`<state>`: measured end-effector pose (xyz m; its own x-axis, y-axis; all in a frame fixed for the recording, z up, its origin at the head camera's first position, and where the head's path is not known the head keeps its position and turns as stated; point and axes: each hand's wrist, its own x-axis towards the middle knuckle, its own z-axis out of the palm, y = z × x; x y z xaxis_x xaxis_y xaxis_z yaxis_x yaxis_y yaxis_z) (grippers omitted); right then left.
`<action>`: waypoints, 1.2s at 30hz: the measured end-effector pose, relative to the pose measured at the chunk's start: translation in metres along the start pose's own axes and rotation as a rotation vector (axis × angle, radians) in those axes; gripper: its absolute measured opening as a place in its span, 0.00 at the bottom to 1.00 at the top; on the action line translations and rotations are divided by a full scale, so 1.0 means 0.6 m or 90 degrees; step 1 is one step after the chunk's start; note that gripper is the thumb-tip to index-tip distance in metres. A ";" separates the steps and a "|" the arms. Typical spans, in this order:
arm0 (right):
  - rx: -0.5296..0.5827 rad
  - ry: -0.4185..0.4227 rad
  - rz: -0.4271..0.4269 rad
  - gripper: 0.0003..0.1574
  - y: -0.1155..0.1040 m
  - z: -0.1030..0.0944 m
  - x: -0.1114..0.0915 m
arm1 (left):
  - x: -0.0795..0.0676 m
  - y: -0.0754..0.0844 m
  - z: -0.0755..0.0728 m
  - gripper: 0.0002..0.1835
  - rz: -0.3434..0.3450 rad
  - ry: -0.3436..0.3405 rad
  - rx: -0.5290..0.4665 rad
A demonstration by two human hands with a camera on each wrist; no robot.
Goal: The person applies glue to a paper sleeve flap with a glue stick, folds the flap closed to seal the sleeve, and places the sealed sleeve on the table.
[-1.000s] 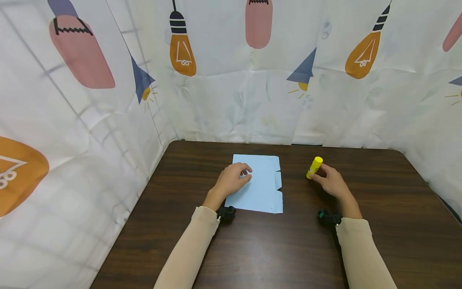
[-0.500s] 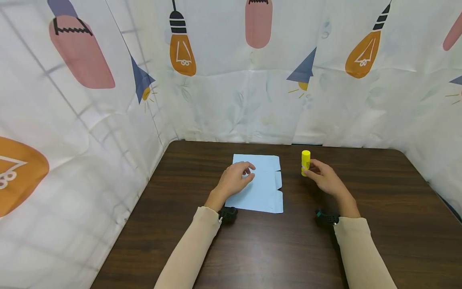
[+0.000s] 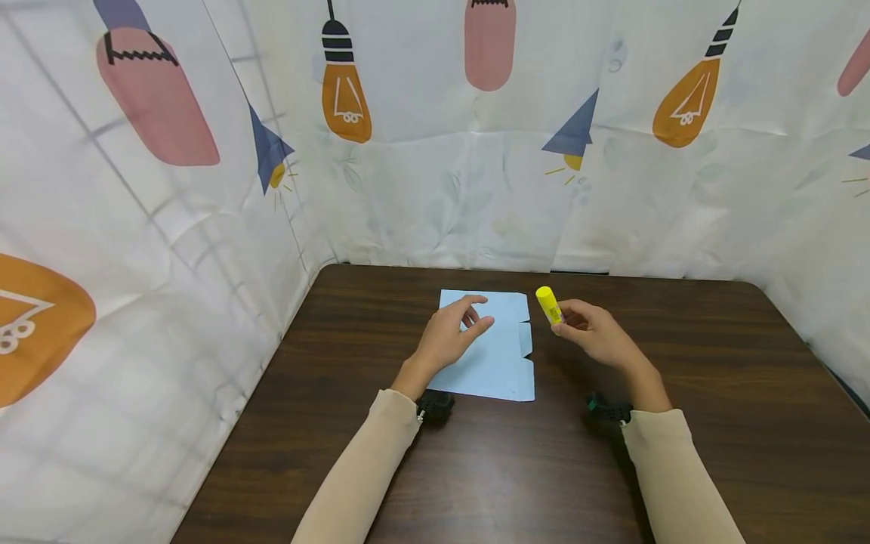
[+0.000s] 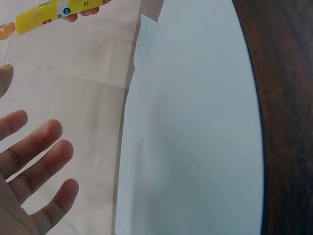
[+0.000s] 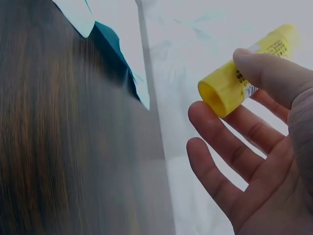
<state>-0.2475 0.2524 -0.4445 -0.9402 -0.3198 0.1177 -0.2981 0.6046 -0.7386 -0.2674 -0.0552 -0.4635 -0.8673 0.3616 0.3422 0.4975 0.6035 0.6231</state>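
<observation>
A yellow glue stick (image 3: 547,304) is pinched between the thumb and fingers of my right hand (image 3: 598,336), raised over the table and tilted to the left at its top. The right wrist view shows the glue stick (image 5: 230,88) with its hollow-looking end towards the palm side and printed text along its body. My left hand (image 3: 448,332) hovers over a light blue paper piece (image 3: 503,370), fingers loosely bent and holding nothing. Flaps with cut notches line the paper's right side. In the left wrist view the left fingers (image 4: 44,169) are spread apart, beside the paper (image 4: 195,122).
The dark wood-grain table (image 3: 516,476) extends around the paper. A white curtain (image 3: 421,204) printed with lamps and bulbs hangs along its back and left edges. Each wrist wears a black strap with a camera.
The glue stick has moved left towards the paper with my right hand, going from leaning right to upright to leaning left. My left hand has shifted slightly right and its fingers have opened wider.
</observation>
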 end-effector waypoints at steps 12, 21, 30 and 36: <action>-0.015 -0.051 -0.022 0.22 -0.020 0.017 0.002 | 0.002 0.006 0.005 0.28 0.016 0.016 -0.016; -0.024 -0.079 -0.040 0.21 -0.028 0.026 0.006 | 0.002 0.011 0.007 0.27 0.032 0.004 -0.014; -0.045 -0.081 -0.055 0.21 -0.027 0.031 0.007 | 0.002 0.012 0.008 0.24 0.047 -0.019 0.010; -0.056 -0.085 -0.069 0.22 -0.033 0.032 0.007 | 0.002 0.012 0.011 0.23 0.053 -0.030 0.018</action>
<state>-0.2421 0.2251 -0.4421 -0.8732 -0.4770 0.0999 -0.4154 0.6212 -0.6645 -0.2648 -0.0455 -0.4634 -0.8214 0.4438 0.3584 0.5688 0.5893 0.5738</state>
